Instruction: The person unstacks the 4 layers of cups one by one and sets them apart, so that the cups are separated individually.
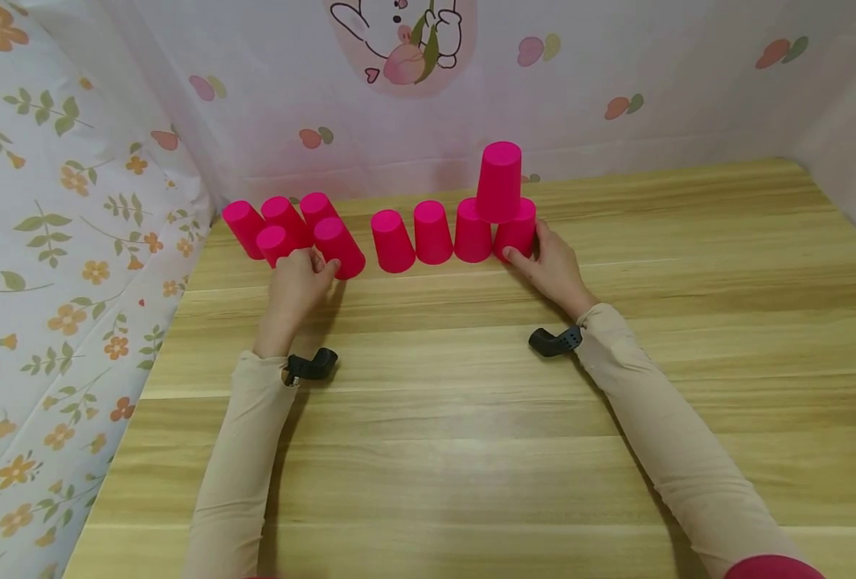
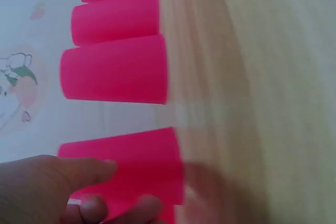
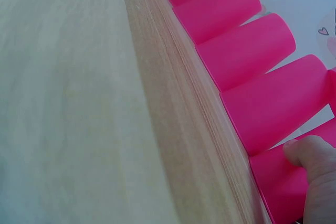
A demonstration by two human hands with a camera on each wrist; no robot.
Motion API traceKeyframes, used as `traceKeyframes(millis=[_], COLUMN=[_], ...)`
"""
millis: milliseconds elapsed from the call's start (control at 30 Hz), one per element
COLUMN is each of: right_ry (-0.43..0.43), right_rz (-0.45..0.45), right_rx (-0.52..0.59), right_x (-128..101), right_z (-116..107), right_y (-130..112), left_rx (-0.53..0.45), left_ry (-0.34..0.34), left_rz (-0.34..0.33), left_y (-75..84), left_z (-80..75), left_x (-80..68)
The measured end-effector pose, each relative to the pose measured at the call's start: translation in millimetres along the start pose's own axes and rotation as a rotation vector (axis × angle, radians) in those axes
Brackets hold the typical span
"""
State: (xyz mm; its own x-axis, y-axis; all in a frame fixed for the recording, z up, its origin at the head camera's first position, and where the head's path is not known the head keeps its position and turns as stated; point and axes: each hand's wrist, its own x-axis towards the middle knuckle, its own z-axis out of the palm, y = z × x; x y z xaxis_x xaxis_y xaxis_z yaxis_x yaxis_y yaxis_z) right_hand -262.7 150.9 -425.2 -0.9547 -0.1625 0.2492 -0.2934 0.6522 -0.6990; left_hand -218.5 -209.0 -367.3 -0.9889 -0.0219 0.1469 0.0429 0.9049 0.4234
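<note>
Left hand [image 1: 299, 280] pinches one cup of the left cluster [image 1: 338, 247]; right hand [image 1: 552, 265] grips the row's end cup [image 1: 517, 231].
Ten cups total, all solid hot pink, plain, tapered, upside down on the wooden table [image 1: 471, 418]. Landmark = stacked cup [image 1: 499, 182]: it sits on two of the four-cup row beneath it. The five-cup cluster stands well left of it, near the table's left edge. Two black wrist cameras [image 1: 556, 341].
</note>
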Motion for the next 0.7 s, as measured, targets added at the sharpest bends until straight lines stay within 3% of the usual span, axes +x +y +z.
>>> traceKeyframes(millis=[100, 267, 700], right_ry=[0.000, -0.004, 0.000], right_rz=[0.001, 0.003, -0.004], right_rx=[0.002, 0.008, 0.000], right_x=[-0.2, -0.5, -0.5], right_z=[-0.2, -0.6, -2.0], right_y=[0.3, 0.1, 1.3], left_rx=[0.033, -0.022, -0.245], left_ry=[-0.045, -0.162, 0.040], left_rz=[0.016, 0.084, 0.300], left_y=[11.1, 35.5, 62.9], left_z=[-6.4, -16.0, -3.8], left_x=[-3.9, -12.4, -5.1])
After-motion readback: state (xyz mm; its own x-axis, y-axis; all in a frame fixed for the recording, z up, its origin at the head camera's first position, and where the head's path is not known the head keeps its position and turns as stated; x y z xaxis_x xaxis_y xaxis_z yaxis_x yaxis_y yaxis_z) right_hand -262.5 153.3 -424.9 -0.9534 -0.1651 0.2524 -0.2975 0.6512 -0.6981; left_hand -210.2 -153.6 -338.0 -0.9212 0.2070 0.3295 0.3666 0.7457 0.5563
